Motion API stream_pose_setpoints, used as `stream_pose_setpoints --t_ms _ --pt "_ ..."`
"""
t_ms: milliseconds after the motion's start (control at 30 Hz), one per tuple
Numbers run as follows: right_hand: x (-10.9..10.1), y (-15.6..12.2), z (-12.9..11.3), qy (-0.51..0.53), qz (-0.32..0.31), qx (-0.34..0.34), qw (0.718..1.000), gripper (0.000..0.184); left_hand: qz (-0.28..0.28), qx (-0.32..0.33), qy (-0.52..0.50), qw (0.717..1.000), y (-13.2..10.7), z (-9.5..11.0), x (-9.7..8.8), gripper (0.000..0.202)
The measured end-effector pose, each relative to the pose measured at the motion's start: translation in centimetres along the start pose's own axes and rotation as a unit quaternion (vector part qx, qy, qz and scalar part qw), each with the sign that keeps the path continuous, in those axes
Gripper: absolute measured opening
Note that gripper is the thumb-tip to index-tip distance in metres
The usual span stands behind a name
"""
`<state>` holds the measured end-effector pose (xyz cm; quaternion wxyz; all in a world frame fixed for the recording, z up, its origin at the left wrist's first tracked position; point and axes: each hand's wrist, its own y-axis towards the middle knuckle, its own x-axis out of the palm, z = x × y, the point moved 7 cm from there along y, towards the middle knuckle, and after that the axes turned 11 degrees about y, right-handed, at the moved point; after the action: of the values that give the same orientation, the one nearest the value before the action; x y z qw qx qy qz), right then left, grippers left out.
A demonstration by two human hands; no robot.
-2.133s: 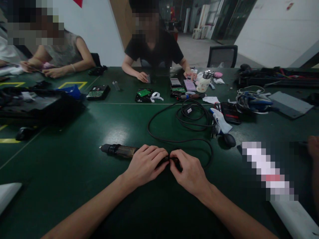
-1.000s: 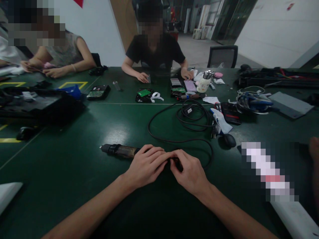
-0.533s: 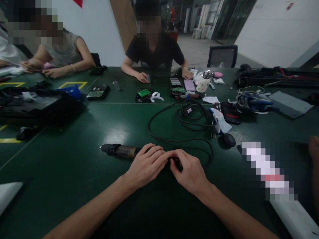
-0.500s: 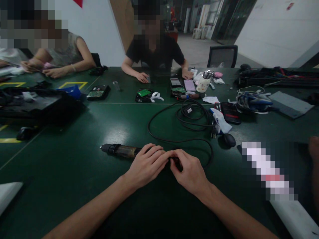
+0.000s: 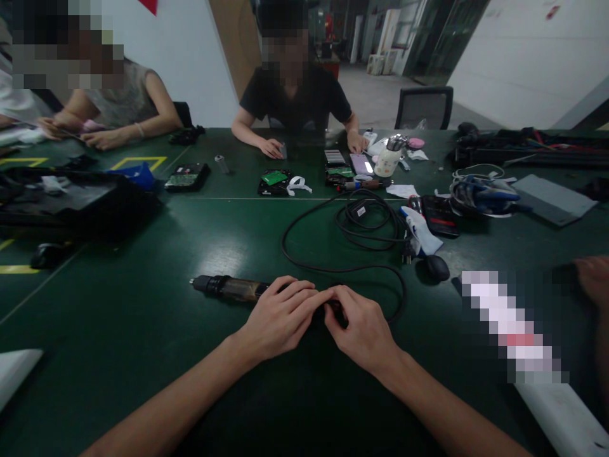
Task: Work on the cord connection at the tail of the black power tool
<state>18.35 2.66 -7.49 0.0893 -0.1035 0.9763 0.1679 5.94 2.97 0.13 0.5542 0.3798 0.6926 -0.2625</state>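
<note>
Green tabletop point(image 5: 143, 355) spreads across what I see from afar, and on it lies a dark electric screwdriver point(image 5: 233, 289), tip to the left, its rear part under my left hand point(image 5: 280, 311), whose fingers curl over the body. At its end my right hand point(image 5: 364, 320) closes thumb and fingertips in a pinch on a black cable point(image 5: 333, 271), the gripped end mostly hidden. Beyond, I see the cable coiled near a dark rounded object point(image 5: 436, 268), and across the table a person in a black shirt point(image 5: 292, 105).
</note>
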Motion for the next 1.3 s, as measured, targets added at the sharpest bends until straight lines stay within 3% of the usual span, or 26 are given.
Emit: stream_pose_setpoints --t_ms 133,300,467,1300 --pt "-0.02 -0.04 -0.02 0.005 0.001 -0.003 1.0 0.013 0.018 -0.018 0.016 1.0 -0.09 -0.25 -0.04 0.043" --pt "0.09 -0.06 0.11 0.001 -0.004 0.0 1.0 0.012 -0.006 -0.005 -0.001 1.0 -0.18 -0.1 0.37 0.05" --pt "0.18 -0.05 0.19 -0.002 -0.006 0.005 1.0 0.012 0.003 -0.028 0.016 0.999 -0.17 -0.41 0.26 0.044" --pt "0.15 -0.1 0.06 -0.025 0.002 -0.009 1.0 0.006 -0.016 0.0 -0.004 1.0 -0.16 -0.09 0.3 0.056"
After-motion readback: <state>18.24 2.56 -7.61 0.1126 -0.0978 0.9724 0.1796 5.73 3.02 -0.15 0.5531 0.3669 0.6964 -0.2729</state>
